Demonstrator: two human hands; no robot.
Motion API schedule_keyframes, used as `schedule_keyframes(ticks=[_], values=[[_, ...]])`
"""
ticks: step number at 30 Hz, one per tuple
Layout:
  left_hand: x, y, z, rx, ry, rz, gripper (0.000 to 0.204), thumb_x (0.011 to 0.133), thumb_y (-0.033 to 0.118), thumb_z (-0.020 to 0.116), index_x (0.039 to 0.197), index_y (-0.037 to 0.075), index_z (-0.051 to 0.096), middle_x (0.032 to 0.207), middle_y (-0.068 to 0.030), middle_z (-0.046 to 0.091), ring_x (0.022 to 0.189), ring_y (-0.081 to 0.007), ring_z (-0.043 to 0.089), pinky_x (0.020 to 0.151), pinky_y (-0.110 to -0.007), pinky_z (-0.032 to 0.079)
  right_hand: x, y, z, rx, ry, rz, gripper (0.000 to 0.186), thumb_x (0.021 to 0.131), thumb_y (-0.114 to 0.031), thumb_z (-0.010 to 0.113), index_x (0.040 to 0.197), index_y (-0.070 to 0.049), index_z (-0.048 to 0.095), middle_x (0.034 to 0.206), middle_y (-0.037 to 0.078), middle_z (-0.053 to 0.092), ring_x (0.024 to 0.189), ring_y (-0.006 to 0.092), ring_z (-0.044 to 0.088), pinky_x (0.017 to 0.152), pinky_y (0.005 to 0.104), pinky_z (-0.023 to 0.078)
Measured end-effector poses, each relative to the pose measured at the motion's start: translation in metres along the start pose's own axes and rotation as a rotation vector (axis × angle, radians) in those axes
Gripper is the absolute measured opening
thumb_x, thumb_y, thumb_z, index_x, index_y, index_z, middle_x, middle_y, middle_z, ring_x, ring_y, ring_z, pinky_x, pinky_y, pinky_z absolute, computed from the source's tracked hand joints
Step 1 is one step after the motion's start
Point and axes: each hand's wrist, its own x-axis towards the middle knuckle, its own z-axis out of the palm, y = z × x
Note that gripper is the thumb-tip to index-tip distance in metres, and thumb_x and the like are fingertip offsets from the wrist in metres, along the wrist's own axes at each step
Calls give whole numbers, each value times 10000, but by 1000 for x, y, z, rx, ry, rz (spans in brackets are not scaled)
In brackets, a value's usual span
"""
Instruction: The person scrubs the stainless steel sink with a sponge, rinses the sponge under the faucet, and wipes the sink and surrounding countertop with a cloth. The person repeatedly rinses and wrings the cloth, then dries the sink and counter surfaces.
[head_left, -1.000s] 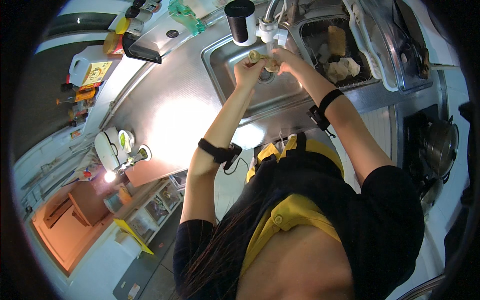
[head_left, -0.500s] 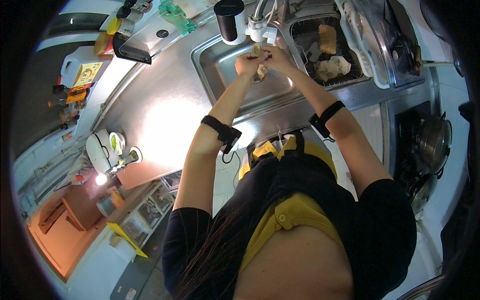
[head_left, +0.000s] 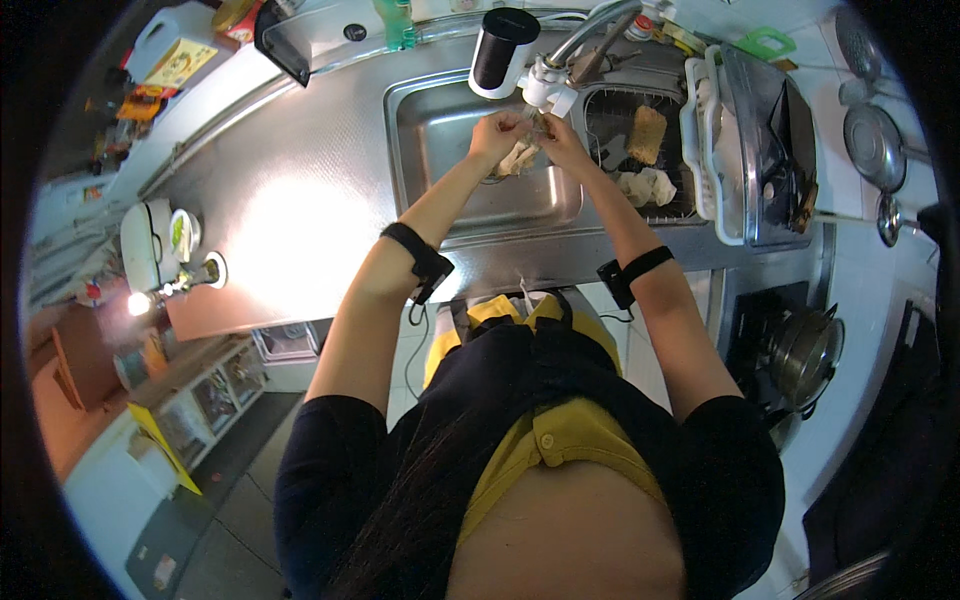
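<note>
The left hand (head_left: 492,137) and right hand (head_left: 562,142) met over the sink (head_left: 430,190), just below the white tap head (head_left: 545,88). Between them was a limp, pale piece (head_left: 517,158), its lower end hanging beneath the fingers over the basin. The left hand was nearly closed, fingertips pinched on the piece near its upper part. The right hand was bent inward with its fingers curled close to the same part; whether it gripped the piece or only touched it, I could not tell. A black-and-white cylinder (head_left: 505,52) stood out beside the tap, to its left. Right of the sink, a wire rack (head_left: 612,98) held a tan sponge (head_left: 647,135), with a crumpled pale cloth (head_left: 650,187) nearer the person. Beyond that stood a white drainer (head_left: 732,222) with a clear cover. The metal worktop (head_left: 300,150) spread out to the left, a bowl (head_left: 183,235) with something green in it near the far end. A pot (head_left: 805,358) sat on the stove (head_left: 752,325) at right. Each forearm wore a black strap (head_left: 405,238).
</note>
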Motion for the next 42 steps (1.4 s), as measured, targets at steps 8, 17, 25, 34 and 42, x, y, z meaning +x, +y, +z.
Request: schedule_keyframes(ticks=[8, 17, 25, 34, 42], values=[[-6, 4, -16, 220, -68, 116, 366, 737, 231, 792, 1048, 68, 691, 939, -87, 720, 900, -214, 685, 804, -333, 534, -3, -26, -7, -61, 12, 39, 278, 979, -193, 575, 1173, 4, 544, 1074, 76, 643, 980, 160, 601, 859, 334, 477], [-4, 6, -25, 527, -176, 250, 368, 708, 221, 729, 1055, 105, 690, 981, -133, 709, 943, -321, 670, 827, -410, 531, -9, -38, -6, 142, 154, 64, 301, 889, -229, 706, 1035, 27, 643, 872, 59, 691, 742, 122, 638, 628, 297, 513], [6, -9, -21, 560, -104, 279, 334, 727, 173, 677, 1057, 124, 691, 993, -143, 703, 974, -346, 656, 836, -432, 522, -16, -62, -8, 318, 165, 95, 219, 903, -141, 678, 1008, 48, 642, 932, 98, 674, 774, 180, 667, 653, 338, 589], [1, -6, -28, 416, -33, 222, 299, 759, 122, 632, 1046, 148, 711, 988, -121, 708, 973, -327, 662, 854, -416, 525, -26, -75, -8, 609, 129, 201, 245, 912, -116, 659, 1097, 22, 576, 1019, 140, 664, 837, 283, 696, 704, 416, 622], [-6, -16, -11, -148, 213, -446, 289, 823, 285, 643, 1075, 159, 708, 971, -121, 711, 932, -303, 681, 886, -452, 522, -18, -77, -2, 549, 163, 271, 283, 913, -86, 647, 1148, 31, 541, 1078, 184, 649, 955, 336, 677, 827, 489, 597]])
